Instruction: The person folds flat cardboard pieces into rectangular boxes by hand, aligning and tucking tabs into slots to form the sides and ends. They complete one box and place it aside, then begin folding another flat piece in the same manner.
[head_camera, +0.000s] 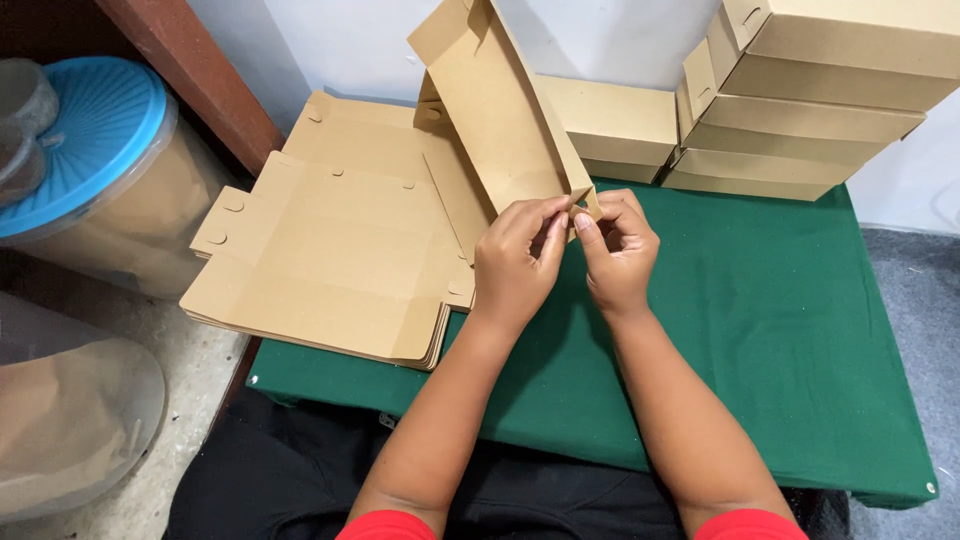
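Left hand (518, 262) and right hand (614, 250) meet over the green-covered table (760, 330), each pinching the near corner of a half-folded brown cardboard blank (500, 110) that stands tilted; the exact tab under the fingertips is probably a corner flap. A stack of flat blanks (330, 260) lies left. Finished boxes (800, 100) are piled at the far right. A blue-lidded container (90, 160) sits at far left.

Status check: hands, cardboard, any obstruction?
Both hands, left and right, pinch the box blank at its corner. Flat blank stack lies left. Nothing blocking.
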